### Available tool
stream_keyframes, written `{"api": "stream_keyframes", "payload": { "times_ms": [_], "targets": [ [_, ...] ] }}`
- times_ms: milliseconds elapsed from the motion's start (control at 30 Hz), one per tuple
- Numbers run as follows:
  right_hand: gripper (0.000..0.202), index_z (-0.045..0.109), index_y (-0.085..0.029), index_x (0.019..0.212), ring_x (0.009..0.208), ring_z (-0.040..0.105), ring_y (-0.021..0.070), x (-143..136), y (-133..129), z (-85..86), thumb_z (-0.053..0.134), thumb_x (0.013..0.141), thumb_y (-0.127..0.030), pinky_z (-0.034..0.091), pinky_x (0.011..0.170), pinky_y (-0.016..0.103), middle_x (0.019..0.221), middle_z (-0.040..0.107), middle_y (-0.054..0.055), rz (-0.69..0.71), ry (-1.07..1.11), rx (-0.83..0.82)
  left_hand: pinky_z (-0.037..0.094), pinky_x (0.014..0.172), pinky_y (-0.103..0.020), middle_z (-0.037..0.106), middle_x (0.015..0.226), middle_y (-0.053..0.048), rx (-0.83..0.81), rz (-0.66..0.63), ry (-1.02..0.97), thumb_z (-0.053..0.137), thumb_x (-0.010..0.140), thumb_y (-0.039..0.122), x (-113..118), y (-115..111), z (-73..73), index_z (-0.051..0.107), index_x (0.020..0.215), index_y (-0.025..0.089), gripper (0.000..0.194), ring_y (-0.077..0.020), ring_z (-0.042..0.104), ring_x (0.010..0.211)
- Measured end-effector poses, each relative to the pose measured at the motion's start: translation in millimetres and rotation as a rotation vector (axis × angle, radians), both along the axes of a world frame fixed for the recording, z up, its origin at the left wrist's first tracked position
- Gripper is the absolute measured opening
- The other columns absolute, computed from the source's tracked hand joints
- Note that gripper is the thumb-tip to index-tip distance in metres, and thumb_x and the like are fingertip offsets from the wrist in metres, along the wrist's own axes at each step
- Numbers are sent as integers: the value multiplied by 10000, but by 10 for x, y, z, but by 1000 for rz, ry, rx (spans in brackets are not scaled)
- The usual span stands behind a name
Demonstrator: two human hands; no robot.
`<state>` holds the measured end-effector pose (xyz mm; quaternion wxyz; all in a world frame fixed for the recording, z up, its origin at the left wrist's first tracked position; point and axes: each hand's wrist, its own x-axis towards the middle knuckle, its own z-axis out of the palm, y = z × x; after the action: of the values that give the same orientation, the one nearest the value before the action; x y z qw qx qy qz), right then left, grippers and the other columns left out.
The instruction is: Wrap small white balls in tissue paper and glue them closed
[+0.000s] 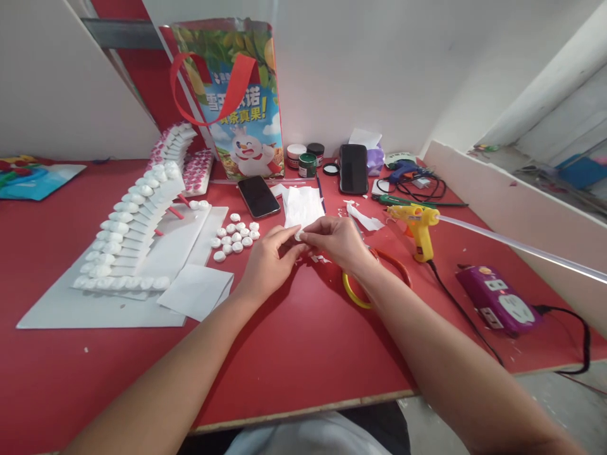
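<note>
Above the middle of the red table, my left hand (271, 260) and my right hand (337, 240) meet fingertip to fingertip. Pinched between them is a small white paper rosette (298, 235), mostly covered by the fingers. Just beyond lies a stack of white tissue paper (304, 203). To the left of my left hand sits a cluster of finished-looking white rosettes (236, 237). Orange-and-yellow-handled scissors (356, 296) lie partly under my right forearm. White paper scraps (323, 259) are scattered below my fingers.
A curved white paper model (142, 234) edged with rosettes stands at left on white boards (52, 309). A yellow glue gun (417, 224) and purple power strip (497, 297) occupy the right. Phones (258, 196), paint jars (307, 165) and a colourful bag (246, 107) stand behind.
</note>
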<state>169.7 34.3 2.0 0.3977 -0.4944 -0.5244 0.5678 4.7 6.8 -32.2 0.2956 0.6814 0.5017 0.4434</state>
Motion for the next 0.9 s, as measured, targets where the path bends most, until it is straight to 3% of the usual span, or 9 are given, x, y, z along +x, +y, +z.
{"api": "stream_keyframes", "payload": {
  "times_ms": [167,300,467,633,900],
  "targets": [
    [244,736,-129,750,504,630,111,20,-5,-10,854,717,-339,495,482,220,618,717,34,61,31,-13,545,799,-316,729,925,-39,72,61,81,656,928,263,-41,15,-7,757,1169,172,277,-186,680,853],
    [283,719,-138,785,536,643,120,16,-13,33,859,723,-375,510,497,228,655,713,33,9,67,-49,549,835,-314,759,992,-56,132,77,88,651,945,276,-53,25,-15,754,1150,170,253,-194,696,896],
    [451,670,-142,717,485,487,62,26,-7,65,932,600,-490,407,436,201,586,594,-21,37,129,-181,550,854,-301,765,1019,-60,215,5,83,624,981,308,-51,8,43,744,1146,192,235,-195,703,943],
    [477,645,-155,687,476,390,51,49,-8,56,959,528,-477,339,450,205,507,491,-63,128,166,-240,540,802,-268,735,980,-47,290,-67,80,596,984,208,-44,-5,72,744,1155,206,226,-163,684,883],
    [421,607,-157,578,451,377,44,-1,-26,41,946,506,-395,282,435,218,492,503,-50,31,103,-183,560,791,-300,738,973,-65,271,-87,120,579,981,228,-39,-10,58,739,1145,196,231,-182,687,869]
  ]
}}
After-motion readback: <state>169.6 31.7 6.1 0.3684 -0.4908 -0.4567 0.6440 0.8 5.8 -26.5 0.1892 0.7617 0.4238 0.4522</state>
